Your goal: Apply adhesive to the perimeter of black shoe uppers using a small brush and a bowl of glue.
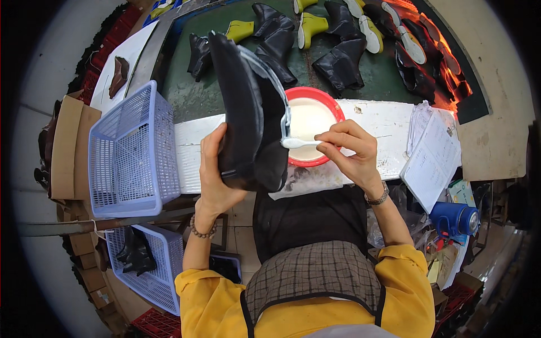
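My left hand [215,172] grips a black leather boot upper [239,112], holding it raised over the near edge of the table. A band of wet white glue [277,84] runs along the upper's right-hand edge. Pinched in the fingers of my right hand [352,149] is a small white brush [298,143], its head touching that edge near the lower end. Directly behind the brush stands a red bowl [341,115] of milky white liquid [304,121]. The upper hides the bowl's left side in part.
Several black boot uppers [341,62] and yellow-green wedge soles [311,27] lie on the green conveyor [191,104]. Orange light glows at its right end. Blue plastic baskets [125,163] stand at left. Papers [431,158] and a blue flask [451,218] are at right.
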